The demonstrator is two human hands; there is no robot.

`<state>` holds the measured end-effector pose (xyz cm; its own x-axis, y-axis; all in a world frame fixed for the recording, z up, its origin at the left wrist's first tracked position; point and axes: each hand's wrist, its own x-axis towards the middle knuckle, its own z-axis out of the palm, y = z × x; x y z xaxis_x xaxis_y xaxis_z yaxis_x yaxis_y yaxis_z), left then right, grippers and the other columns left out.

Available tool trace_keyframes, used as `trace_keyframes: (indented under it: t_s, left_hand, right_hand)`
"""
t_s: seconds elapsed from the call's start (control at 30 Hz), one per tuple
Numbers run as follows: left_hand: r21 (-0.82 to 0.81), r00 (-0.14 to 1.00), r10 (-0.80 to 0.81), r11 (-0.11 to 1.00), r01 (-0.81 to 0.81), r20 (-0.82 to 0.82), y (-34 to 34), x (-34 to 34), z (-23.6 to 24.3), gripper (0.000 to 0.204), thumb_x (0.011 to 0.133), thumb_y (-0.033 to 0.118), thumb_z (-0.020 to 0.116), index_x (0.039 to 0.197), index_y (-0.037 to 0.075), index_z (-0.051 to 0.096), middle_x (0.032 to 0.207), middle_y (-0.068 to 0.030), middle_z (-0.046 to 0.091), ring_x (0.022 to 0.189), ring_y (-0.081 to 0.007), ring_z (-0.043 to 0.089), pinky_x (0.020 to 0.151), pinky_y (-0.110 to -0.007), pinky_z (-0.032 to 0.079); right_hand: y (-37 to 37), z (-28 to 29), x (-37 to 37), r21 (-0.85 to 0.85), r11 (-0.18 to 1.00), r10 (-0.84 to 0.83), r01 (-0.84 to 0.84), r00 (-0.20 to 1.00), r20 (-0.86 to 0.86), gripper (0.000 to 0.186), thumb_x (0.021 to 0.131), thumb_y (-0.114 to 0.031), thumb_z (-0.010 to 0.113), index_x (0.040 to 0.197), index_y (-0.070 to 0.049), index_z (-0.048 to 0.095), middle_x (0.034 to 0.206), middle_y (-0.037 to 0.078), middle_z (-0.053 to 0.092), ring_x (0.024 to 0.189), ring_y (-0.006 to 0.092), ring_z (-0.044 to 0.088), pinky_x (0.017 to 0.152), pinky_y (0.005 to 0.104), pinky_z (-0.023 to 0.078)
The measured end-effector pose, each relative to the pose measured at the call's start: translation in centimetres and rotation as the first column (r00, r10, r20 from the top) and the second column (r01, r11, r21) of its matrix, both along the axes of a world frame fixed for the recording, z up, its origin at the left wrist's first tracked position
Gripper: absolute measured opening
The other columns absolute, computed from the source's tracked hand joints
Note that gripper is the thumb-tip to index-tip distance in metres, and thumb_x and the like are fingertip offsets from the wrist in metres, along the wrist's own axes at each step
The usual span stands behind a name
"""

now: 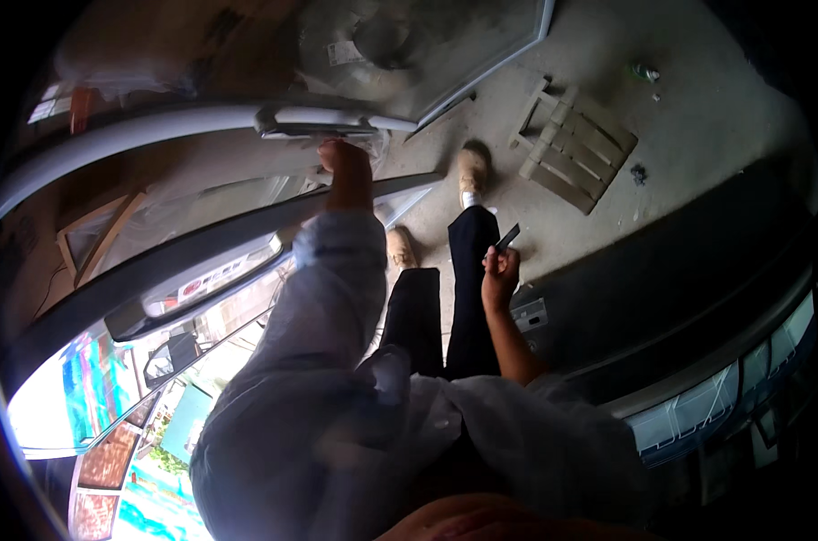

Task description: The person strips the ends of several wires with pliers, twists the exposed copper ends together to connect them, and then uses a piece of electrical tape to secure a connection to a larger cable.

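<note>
My left hand (344, 157) reaches forward, fingers closed, just beneath a long pale handle (319, 124) on a white-edged glass panel (202, 122). What those fingers grip, if anything, is hidden. Clear crumpled plastic film (379, 144) shows beside the handle and the hand. Held low by my right leg, my right hand (500, 278) is closed around a small, flat black tool (508, 238). The tool's slanted end sticks out past the fingers; its exact kind does not show.
A low slatted wooden stool (579, 149) stands on the concrete floor (698, 135). Beyond it lies a green bottle (644, 72). A second dark frame with a handle (202, 288) is at my left. A long dark surface (661, 270) runs along my right.
</note>
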<state>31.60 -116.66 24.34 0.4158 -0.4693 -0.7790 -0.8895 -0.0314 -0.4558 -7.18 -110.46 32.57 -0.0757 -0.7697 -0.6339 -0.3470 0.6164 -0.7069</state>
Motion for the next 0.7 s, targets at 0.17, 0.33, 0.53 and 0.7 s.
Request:
trace_keyframes:
  t_s: [0.17, 0.33, 0.53, 0.7]
  left_hand:
    - [-0.09, 0.984, 0.17, 0.982, -0.165, 0.045, -1.6, 5.4, -4.0, 0.018, 0.091, 0.021, 0.045, 0.099, 0.012, 0.058, 0.087, -0.0021, 0.059, 0.088, -0.0163, 0.058, 0.079, -0.036, 0.048]
    - [-0.217, 0.931, 0.355, 0.918, -0.331, 0.082, -2.4, 10.4, -9.3, 0.017, 0.091, 0.02, 0.045, 0.098, 0.011, 0.058, 0.086, -0.0024, 0.059, 0.087, -0.0163, 0.058, 0.077, -0.036, 0.048]
    - [-0.282, 0.914, 0.402, 0.884, -0.374, 0.048, -4.9, 14.7, -16.4, 0.017, 0.091, 0.019, 0.044, 0.098, 0.011, 0.057, 0.085, -0.0029, 0.059, 0.085, -0.0164, 0.058, 0.076, -0.035, 0.049]
    - [-0.299, 0.904, 0.427, 0.866, -0.4, 0.027, -6.4, 16.9, -20.7, 0.017, 0.091, 0.018, 0.044, 0.097, 0.01, 0.057, 0.084, -0.0033, 0.059, 0.083, -0.0164, 0.058, 0.074, -0.034, 0.049]
  right_hand:
    - [1.5, -1.8, 0.1, 0.078, 0.997, -0.01, 0.013, 0.999, -0.032, 0.027, 0.09, -0.026, 0.06, 0.096, -0.003, 0.047, 0.081, 0.006, 0.058, 0.071, 0.0122, 0.059, 0.066, 0.0269, 0.052]
    - [1.2, -4.1, -0.6, 0.081, 0.995, -0.055, 0.053, 0.998, 0.027, 0.024, 0.091, -0.022, 0.06, 0.098, -0.003, 0.047, 0.082, 0.004, 0.056, 0.072, 0.0114, 0.058, 0.067, 0.0261, 0.051]
    - [-0.6, -6.0, 1.7, 0.128, 0.99, -0.06, 0.063, 0.998, -0.023, 0.025, 0.091, -0.022, 0.059, 0.097, -0.004, 0.044, 0.083, 0.005, 0.055, 0.073, 0.0123, 0.057, 0.07, 0.0265, 0.05]
    - [-3.4, -9.0, 7.4, 0.186, 0.977, -0.116, 0.105, 0.992, 0.046, 0.027, 0.092, -0.027, 0.058, 0.095, -0.004, 0.043, 0.082, 0.006, 0.055, 0.074, 0.013, 0.057, 0.071, 0.0263, 0.048]
